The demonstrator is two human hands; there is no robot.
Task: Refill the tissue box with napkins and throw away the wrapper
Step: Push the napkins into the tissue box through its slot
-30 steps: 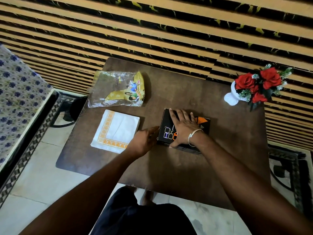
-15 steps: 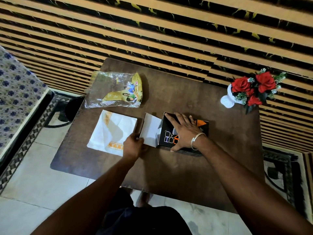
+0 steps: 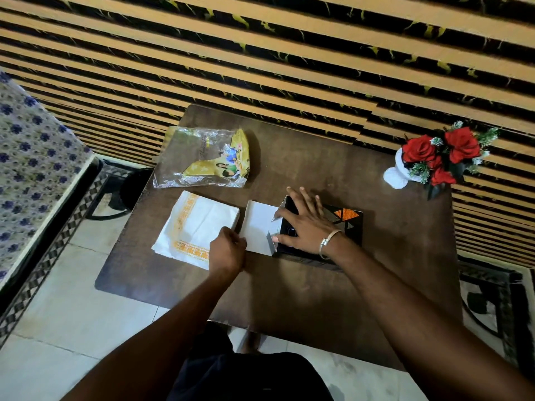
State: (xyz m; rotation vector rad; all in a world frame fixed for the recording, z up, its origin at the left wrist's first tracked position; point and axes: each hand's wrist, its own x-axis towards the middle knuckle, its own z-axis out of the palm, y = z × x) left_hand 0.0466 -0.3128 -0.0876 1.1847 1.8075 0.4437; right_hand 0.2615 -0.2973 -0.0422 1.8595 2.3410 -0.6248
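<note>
Right hand (image 3: pixel 307 224) spread wide, palm flat on top of black tissue box (image 3: pixel 344 224), pinning it to bench (image 3: pixel 304 287). Left hand (image 3: pixel 227 250) curled, pinching near corner of box's white end flap (image 3: pixel 259 228), flap lying open toward left. Napkins (image 3: pixel 197 228), white stack with orange border, just left of left hand, touching flap edge. Wrapper (image 3: pixel 202 159), clear and yellow, empty, beyond napkins. Red flowers in white vase (image 3: pixel 398 176) well right of right hand, at bench corner.
</note>
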